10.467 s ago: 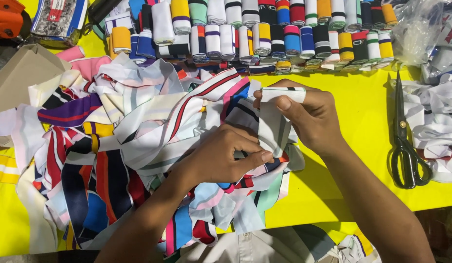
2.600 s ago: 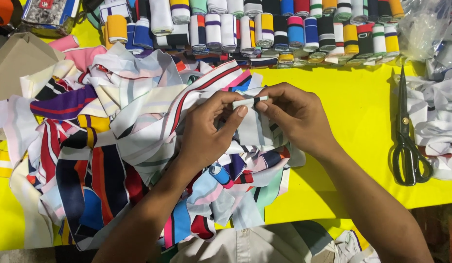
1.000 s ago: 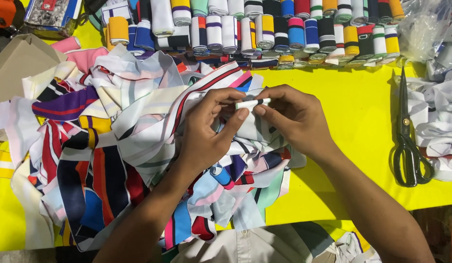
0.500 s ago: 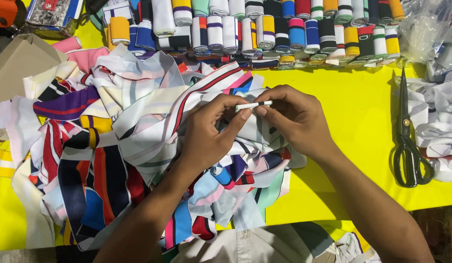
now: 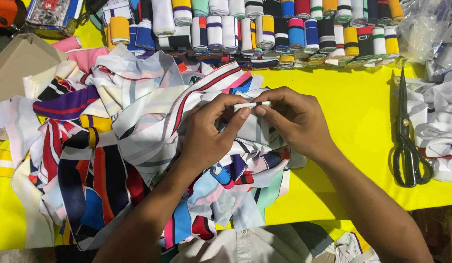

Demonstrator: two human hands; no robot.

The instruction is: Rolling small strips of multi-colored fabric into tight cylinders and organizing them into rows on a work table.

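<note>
My left hand (image 5: 209, 134) and my right hand (image 5: 294, 122) meet above a heap of striped fabric strips (image 5: 114, 146) on a yellow table (image 5: 352, 107). Between the fingertips of both hands is a white fabric strip (image 5: 252, 104) with a dark stripe, folded or rolled narrow at its top edge. The rest of that strip hangs down between my hands onto the heap.
A row of rolled, striped fabric rolls (image 5: 284, 29) lines the table's far edge. Black scissors (image 5: 406, 141) lie at the right, next to a pile of white cloth (image 5: 440, 117). A brown cardboard piece (image 5: 19, 65) is at the far left. Clear plastic bags (image 5: 423, 29) sit top right.
My hands have lifted the white strip off the heap and brought its top edge into a narrow fold between the fingertips. In the last second they barely moved.
</note>
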